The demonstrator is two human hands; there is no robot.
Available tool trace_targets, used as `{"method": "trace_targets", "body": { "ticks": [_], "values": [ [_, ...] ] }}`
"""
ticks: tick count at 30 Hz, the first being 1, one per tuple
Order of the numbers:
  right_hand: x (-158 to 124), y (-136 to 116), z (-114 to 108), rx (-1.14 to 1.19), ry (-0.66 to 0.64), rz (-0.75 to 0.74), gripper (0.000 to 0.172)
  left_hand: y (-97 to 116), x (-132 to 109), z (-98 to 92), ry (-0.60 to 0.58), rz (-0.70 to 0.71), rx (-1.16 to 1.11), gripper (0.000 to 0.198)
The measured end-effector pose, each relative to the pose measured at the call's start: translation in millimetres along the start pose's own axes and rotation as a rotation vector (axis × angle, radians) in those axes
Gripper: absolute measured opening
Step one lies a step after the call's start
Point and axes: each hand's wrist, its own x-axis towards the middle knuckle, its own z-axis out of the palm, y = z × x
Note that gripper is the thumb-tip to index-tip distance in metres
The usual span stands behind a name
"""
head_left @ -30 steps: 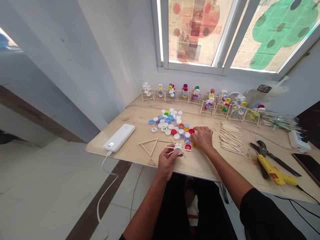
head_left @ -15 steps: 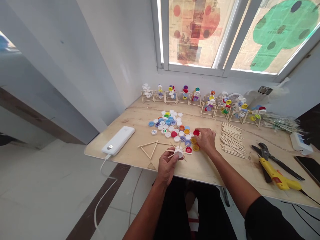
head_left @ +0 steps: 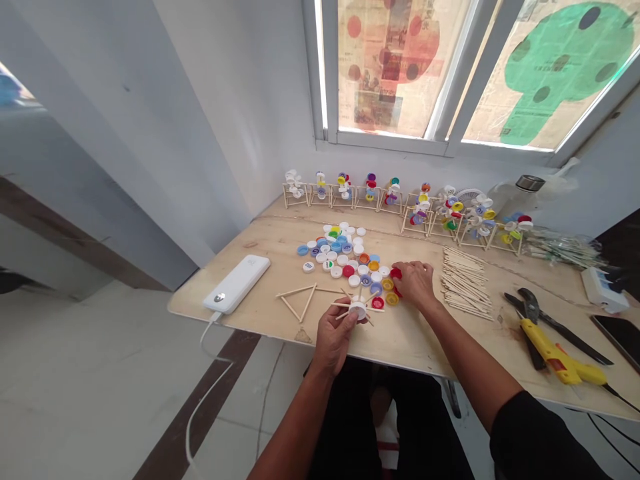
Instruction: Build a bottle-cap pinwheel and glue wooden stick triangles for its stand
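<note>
In the head view, my left hand is closed around a white bottle cap above the table's front edge. Thin wooden sticks stick out all round that cap like spokes. My right hand is at the right side of the cap pile, its fingertips closed on a red bottle cap that they partly cover. Another red cap shows just below those fingers, partly hidden. Close by lie a yellow cap and a red cap. To the left, sticks form a triangle on the tabletop.
Loose bottle caps spread across the table's middle. Small cap wheels on stick frames line the back. On the right are a stick pile, pliers, a yellow glue gun and a phone. A white power bank lies left.
My right hand has shifted slightly right and down, and the red cap at its fingertips has moved with it. My left hand stays nearly still with the spoked cap.
</note>
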Motion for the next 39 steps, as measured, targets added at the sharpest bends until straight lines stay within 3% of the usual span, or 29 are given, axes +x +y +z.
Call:
{"method": "trace_targets", "body": {
  "ticks": [7, 22, 30, 39],
  "values": [
    [6, -3, -6, 0.012, -0.011, -0.013, 0.028, 1, 0, 0.3, 0.011, -0.006, -0.003, 0.044],
    [27, -41, 8, 0.067, 0.045, -0.157, 0.027, 2, 0, -1.2, -0.022, -0.017, -0.026, 0.038],
    [34, -18, 4, 0.081, 0.1, -0.061, 0.029, 1, 1, -2.4, 0.0, -0.022, 0.0, 0.04],
    [34, -4, 9, 0.046, 0.014, -0.016, 0.029, 3, 1, -0.8, -0.002, -0.018, -0.013, 0.036]
  ]
}}
